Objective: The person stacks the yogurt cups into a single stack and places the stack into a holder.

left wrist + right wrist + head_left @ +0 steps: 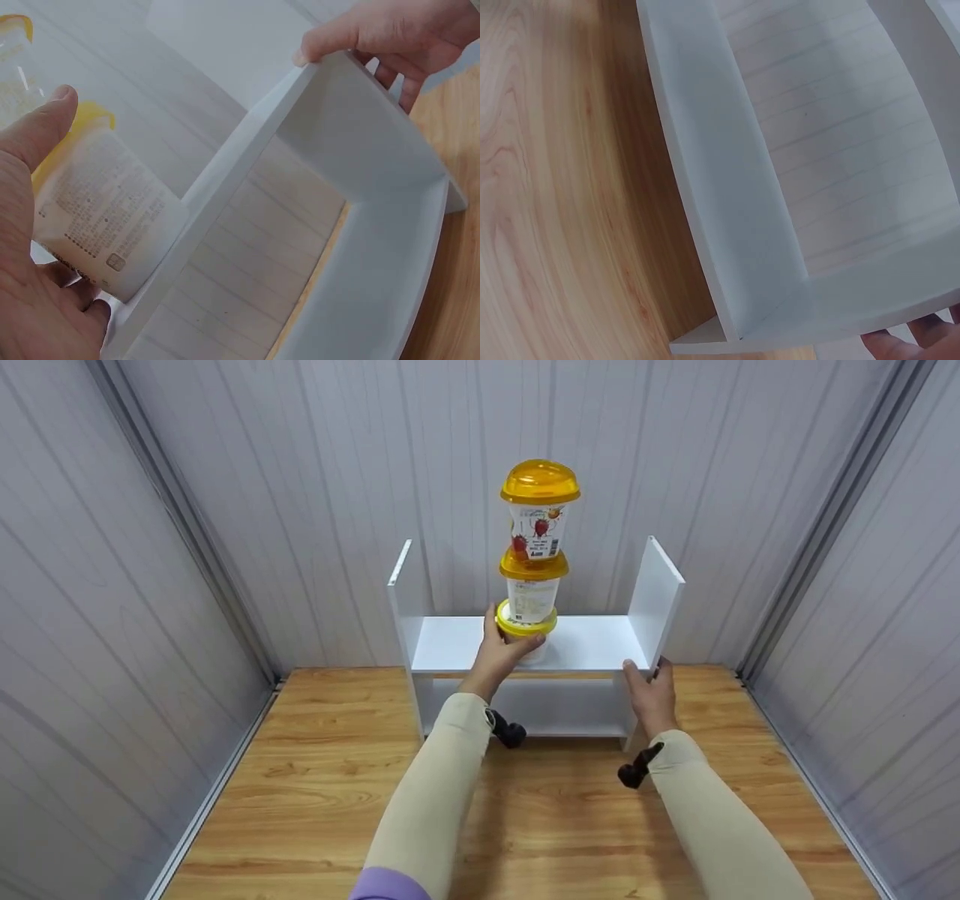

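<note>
Three lidded plastic cups stand stacked upright on the upper board of a white shelf [592, 645]. The top cup [538, 526] has a domed orange lid and strawberry pictures. Below it, the middle cup [532, 596] has an orange lid and a printed label. The bottom cup [109, 214] carries a yellow lid, and its base meets the board. My left hand [501, 655] grips this bottom cup from the left, the thumb lying along its lid. My right hand [654, 697] holds the shelf's right side panel [658, 592], thumb at the front edge and fingers around the outside.
The shelf's left side panel [403, 607] rises above the upper board. Underneath is a lower shelf compartment [525, 709]. The shelf stands on a wood-grain tabletop [337, 780], near the back wall [330, 510]. Pale panelled walls enclose both sides.
</note>
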Action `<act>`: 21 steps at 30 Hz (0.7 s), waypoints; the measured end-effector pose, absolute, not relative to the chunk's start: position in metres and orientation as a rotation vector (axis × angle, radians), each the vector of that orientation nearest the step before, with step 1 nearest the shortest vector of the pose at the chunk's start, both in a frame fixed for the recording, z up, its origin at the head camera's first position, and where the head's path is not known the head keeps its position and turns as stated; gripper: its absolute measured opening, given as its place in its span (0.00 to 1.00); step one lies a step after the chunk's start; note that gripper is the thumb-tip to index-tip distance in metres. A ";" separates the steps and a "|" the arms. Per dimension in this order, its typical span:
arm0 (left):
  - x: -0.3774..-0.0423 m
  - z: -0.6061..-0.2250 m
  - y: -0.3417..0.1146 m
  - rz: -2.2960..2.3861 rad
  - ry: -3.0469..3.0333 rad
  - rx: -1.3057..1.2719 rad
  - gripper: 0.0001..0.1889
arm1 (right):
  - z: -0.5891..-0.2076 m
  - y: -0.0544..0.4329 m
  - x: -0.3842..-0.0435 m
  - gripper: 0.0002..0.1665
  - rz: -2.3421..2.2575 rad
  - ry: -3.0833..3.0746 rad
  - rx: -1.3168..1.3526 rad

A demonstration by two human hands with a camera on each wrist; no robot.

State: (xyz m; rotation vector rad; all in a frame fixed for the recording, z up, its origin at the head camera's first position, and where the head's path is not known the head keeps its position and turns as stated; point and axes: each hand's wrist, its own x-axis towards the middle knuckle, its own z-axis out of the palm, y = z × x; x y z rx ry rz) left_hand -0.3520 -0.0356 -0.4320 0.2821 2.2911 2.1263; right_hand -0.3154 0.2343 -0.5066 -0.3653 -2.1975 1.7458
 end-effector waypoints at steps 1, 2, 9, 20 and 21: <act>-0.350 -0.432 -0.037 2.115 2.302 0.286 0.64 | -0.506 0.234 -0.315 0.55 1.744 -2.208 -0.364; -0.348 -0.431 -0.039 2.103 2.316 0.286 0.64 | -0.506 0.234 -0.315 0.55 1.741 -2.218 -0.358; -0.335 -0.437 -0.052 2.019 2.455 0.320 0.62 | -0.500 0.237 -0.311 0.56 1.705 -2.280 -0.294; -0.309 -0.456 -0.081 1.711 2.847 0.359 0.61 | -0.483 0.246 -0.288 0.52 1.627 -2.347 -0.155; -0.306 -0.459 -0.084 1.650 2.900 0.365 0.61 | -0.481 0.246 -0.284 0.51 1.612 -2.345 -0.153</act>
